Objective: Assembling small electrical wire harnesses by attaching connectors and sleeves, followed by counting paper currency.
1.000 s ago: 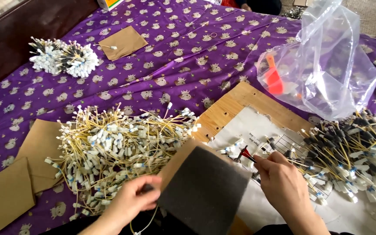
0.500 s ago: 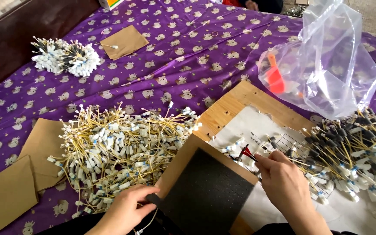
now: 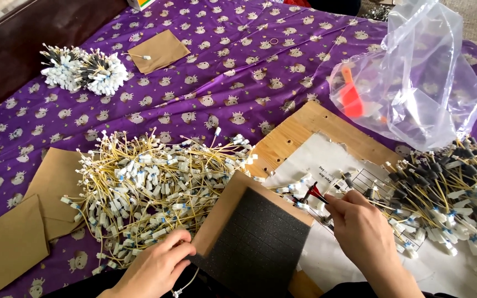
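My left hand grips the near left corner of a brown card sheet faced with a dark foam pad, tilted up off the table. My right hand pinches a small red-handled tool with its tip among white connectors on a white paper. To the left of the pad lies a big heap of yellow wires with white plugs. A second heap of yellow wires with black and white ends lies to the right of my right hand.
A wooden board lies under the paper on a purple patterned cloth. A clear plastic bag stands at the back right. A white bundle of plugs and brown card pieces lie at the back left; more card at the left.
My left hand has slid along the pad's near edge and the foam-faced card has shifted slightly. My right hand stays by the red tool on the paper.
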